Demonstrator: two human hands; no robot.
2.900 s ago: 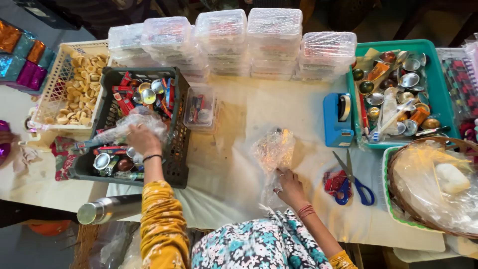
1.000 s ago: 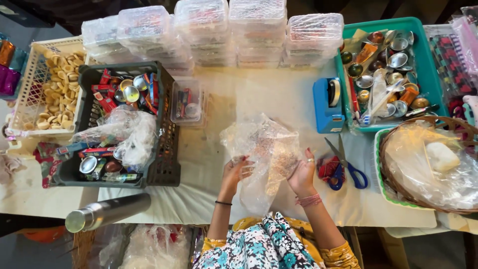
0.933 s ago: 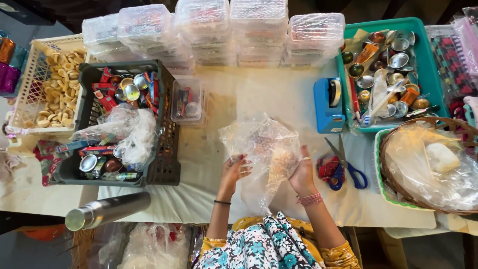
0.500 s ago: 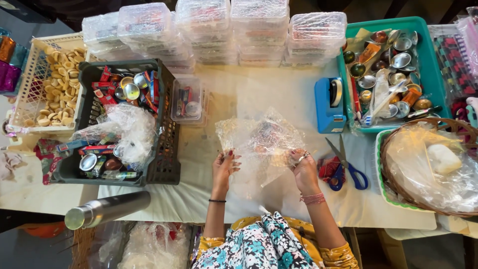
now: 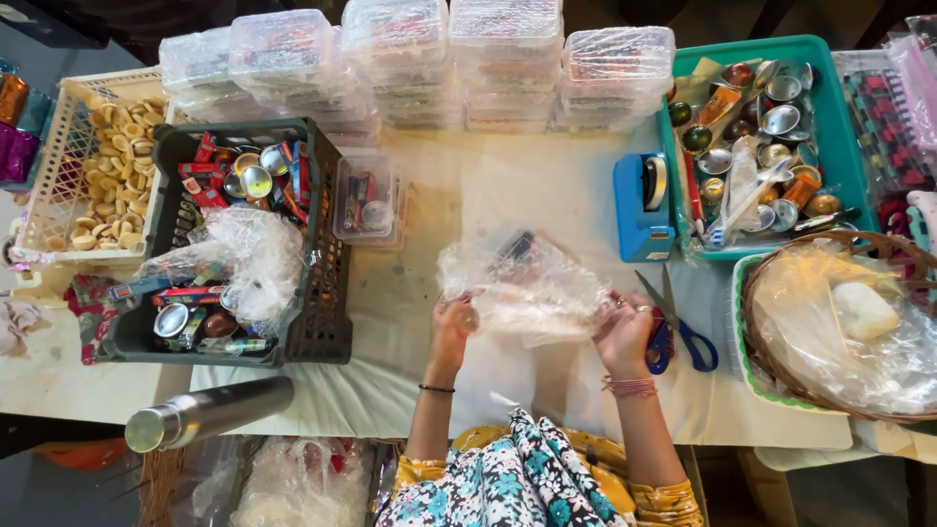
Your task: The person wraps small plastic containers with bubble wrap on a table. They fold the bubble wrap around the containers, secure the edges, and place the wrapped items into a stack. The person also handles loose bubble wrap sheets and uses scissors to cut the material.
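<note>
While both hands gripped it, the clear plastic bag (image 5: 522, 288) lay stretched between them just above the surface (image 5: 508, 185), its long axis running left to right. The left hand (image 5: 454, 327) pinched one end, the right hand (image 5: 625, 332) the other, equally near. Beyond the hands stood stacked clear boxes (image 5: 420, 59); a blue tape dispenser (image 5: 639, 205) and scissors (image 5: 678, 327) lay beside the right.

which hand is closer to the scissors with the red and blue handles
Right. The right hand grips the clear plastic bag right beside the scissors; the left hand holds the bag's far side.
</note>
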